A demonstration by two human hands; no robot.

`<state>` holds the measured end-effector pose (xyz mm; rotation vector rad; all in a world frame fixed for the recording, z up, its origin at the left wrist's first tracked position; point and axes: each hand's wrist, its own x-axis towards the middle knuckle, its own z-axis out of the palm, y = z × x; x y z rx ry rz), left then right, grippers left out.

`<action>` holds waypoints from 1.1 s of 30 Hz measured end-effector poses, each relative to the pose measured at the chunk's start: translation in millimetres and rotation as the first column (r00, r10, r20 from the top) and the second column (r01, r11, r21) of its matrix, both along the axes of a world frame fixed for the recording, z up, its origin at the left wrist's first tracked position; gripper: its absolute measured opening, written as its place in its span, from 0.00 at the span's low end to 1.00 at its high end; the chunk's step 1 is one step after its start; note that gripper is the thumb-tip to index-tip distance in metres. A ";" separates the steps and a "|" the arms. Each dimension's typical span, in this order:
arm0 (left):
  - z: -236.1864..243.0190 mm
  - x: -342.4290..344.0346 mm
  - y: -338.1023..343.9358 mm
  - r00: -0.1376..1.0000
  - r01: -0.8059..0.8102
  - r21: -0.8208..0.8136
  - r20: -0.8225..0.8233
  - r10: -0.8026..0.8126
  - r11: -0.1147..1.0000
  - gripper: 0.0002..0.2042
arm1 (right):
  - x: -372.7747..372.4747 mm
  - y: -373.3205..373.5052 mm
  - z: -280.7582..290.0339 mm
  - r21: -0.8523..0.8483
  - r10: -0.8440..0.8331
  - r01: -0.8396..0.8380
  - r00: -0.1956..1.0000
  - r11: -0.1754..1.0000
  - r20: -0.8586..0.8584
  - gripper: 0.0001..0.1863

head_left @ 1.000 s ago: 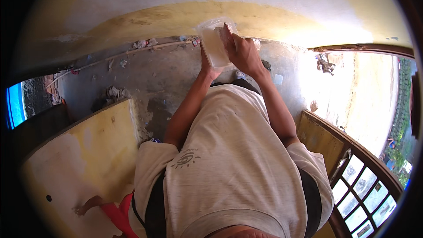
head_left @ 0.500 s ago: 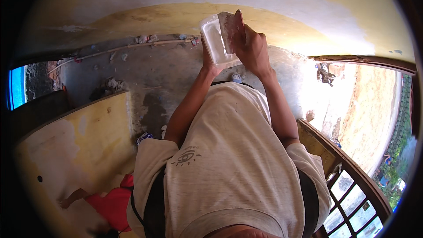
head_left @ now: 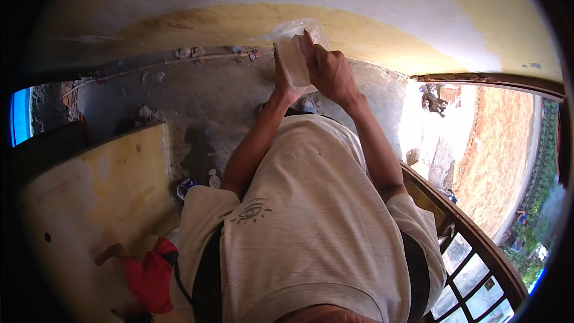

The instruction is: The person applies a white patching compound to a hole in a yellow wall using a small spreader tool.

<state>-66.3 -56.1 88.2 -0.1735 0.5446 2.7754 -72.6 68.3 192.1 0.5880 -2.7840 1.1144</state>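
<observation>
In front of the wall, my left hand (head_left: 283, 84) grips a clear plastic container (head_left: 289, 64) from its left side and underneath. White paste coats part of its inside. My right hand (head_left: 336, 76) is closed around a putty scraper (head_left: 307, 40) with a reddish-brown edge. The scraper's blade dips into the container, so its lower part is hidden. Both hands are held up close together, the right fingers nearly over the container's mouth.
A yellow wall (head_left: 382, 30) with whitish patches rises ahead. A pole and litter (head_left: 185, 52) lie along its foot on the concrete floor (head_left: 227, 84). A low wall (head_left: 101, 173) and a person in red (head_left: 149, 275) are at left; a paned door (head_left: 478, 275) is at right.
The container has tilted and turned, and the scraper has gone lower into it. My right hand has shifted slightly left and down. The person in red has moved a little.
</observation>
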 end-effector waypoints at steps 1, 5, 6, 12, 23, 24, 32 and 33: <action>3.2 0.4 1.0 1.000 -0.004 0.026 0.000 0.004 1.000 0.31 | -3.7 1.7 -1.4 -0.001 -0.011 0.011 1.000 1.000 0.015 0.06; -0.9 -0.7 11.7 0.999 -0.035 -0.031 0.022 0.035 0.999 0.30 | 4.1 16.3 4.6 -0.137 -0.112 0.121 0.991 0.983 0.074 0.07; -6.2 0.2 10.7 0.999 -0.033 0.023 -0.001 0.033 0.999 0.29 | 5.5 16.3 4.3 -0.085 -0.059 0.064 0.996 0.994 0.065 0.07; 15.6 2.7 18.6 0.996 -0.073 -0.091 -0.066 0.068 0.993 0.27 | 15.8 16.5 20.8 -0.099 -0.045 0.043 0.999 0.994 -0.011 0.05; 5.3 -0.4 -5.1 1.000 0.012 -0.049 0.000 -0.012 0.999 0.29 | -0.6 6.2 -13.4 0.046 -0.044 0.042 0.997 0.998 0.060 0.12; 1.3 3.8 -7.5 0.999 0.028 -0.003 0.020 -0.027 1.000 0.28 | -0.5 8.9 -17.7 0.084 -0.039 0.037 0.999 0.996 0.029 0.13; 24.6 -0.5 -41.4 0.993 0.052 -0.092 -0.103 -0.062 0.994 0.25 | -0.3 -13.4 -18.8 -0.042 -0.188 0.187 0.982 0.981 -0.031 0.08; 20.8 -1.6 -42.6 0.992 0.056 -0.091 -0.105 -0.066 0.994 0.25 | -0.2 -19.1 -19.1 -0.041 -0.192 0.191 0.981 0.981 -0.033 0.08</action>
